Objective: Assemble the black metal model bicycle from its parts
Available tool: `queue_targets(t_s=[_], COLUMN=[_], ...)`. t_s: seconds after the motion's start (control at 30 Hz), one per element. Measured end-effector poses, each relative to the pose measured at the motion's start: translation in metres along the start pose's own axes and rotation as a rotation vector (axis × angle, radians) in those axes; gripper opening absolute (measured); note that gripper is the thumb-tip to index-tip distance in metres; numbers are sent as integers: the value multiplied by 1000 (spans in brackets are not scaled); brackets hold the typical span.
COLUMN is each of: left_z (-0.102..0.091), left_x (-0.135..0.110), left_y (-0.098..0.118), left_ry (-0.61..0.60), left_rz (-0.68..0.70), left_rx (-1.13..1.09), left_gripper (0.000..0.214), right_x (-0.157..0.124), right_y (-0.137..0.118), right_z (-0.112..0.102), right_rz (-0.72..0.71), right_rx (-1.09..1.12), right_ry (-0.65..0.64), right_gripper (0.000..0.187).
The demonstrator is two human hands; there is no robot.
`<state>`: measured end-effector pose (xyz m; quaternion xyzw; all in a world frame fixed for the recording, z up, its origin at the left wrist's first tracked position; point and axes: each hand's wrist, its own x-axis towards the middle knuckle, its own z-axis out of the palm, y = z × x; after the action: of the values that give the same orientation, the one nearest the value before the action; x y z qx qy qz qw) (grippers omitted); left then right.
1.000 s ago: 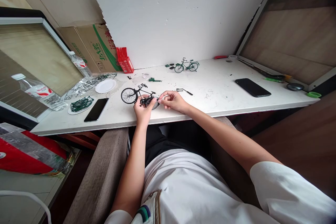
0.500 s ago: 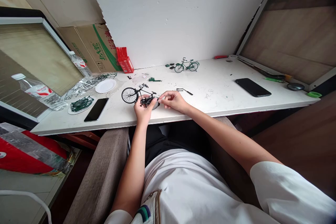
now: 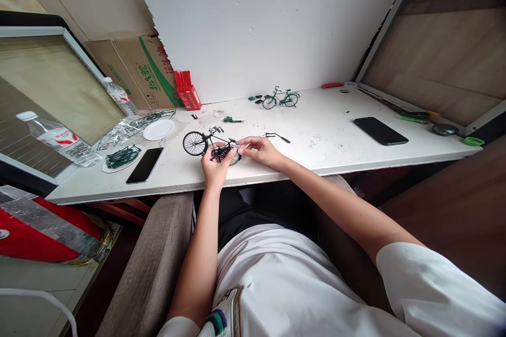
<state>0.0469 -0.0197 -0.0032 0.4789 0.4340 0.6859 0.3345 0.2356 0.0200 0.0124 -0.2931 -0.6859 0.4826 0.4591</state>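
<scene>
A small black model bicycle [image 3: 195,144] is held just above the white tabletop, its front wheel pointing left. My left hand [image 3: 215,167] is closed round its middle and rear, thumb toward the back wheel. At the saddle and rear end, my right hand [image 3: 259,150] pinches with thumb and fingertips; whether it grips the bicycle or a tiny part there is hidden by the fingers. Just beyond the right hand lie thin black parts [image 3: 281,137]. A finished-looking green model bicycle [image 3: 280,98] stands upright at the back of the table.
On the left are a phone [image 3: 145,165], a plate of green parts [image 3: 122,157], a white plate [image 3: 158,129] and water bottles [image 3: 59,139]. Green pieces [image 3: 232,120] and a red box [image 3: 188,92] lie behind the hands. Another phone [image 3: 380,131] rests on the right.
My right fingers have shifted slightly at the rear of the black bicycle, index finger straighter and lying closer to the saddle. The left hand and bicycle stay almost in place.
</scene>
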Motion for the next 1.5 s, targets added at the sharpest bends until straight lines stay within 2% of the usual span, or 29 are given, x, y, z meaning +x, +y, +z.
queue_targets(t_s=[0.1, 0.27, 0.5, 0.83, 1.03, 1.13, 1.2, 1.3, 1.4, 1.5], left_z=[0, 0, -4, -3, -3, -4, -4, -4, -1, 1], left_x=[1, 4, 10, 8, 6, 6, 7, 9, 12, 13], left_y=[-1, -3, -9, -4, -7, -9, -10, -12, -11, -9], left_ry=[-4, -42, -153, -198, -180, -106, -33, 50, 87, 93], left_rz=[-8, -46, -98, -145, -134, -105, -83, -81, -97, -97], left_rx=[-11, -24, -91, -59, -76, -79, -99, -152, -180, -157], left_gripper=[53, 54, 55, 65, 66, 64, 62, 60, 58, 56], right_x=[-1, 0, 4, 5, 5, 7, 9, 14, 22, 31], right_y=[0, 0, 9, 10, 10, 6, 2, -3, -1, 6], right_z=[0, 1, 1, 0, 0, -6, -15, -34, -44, -41], right_rz=[11, -2, 8, 45, 45, 64, 59, 12, -9, -60], right_rx=[-32, -98, -63, -32, -47, -51, -111, -289, -456, -687], right_ry=[-28, 19, 56, 93, 115, 211, 292, 303, 195, 112], right_gripper=[49, 50, 55, 55, 54, 56, 54, 48, 39, 28])
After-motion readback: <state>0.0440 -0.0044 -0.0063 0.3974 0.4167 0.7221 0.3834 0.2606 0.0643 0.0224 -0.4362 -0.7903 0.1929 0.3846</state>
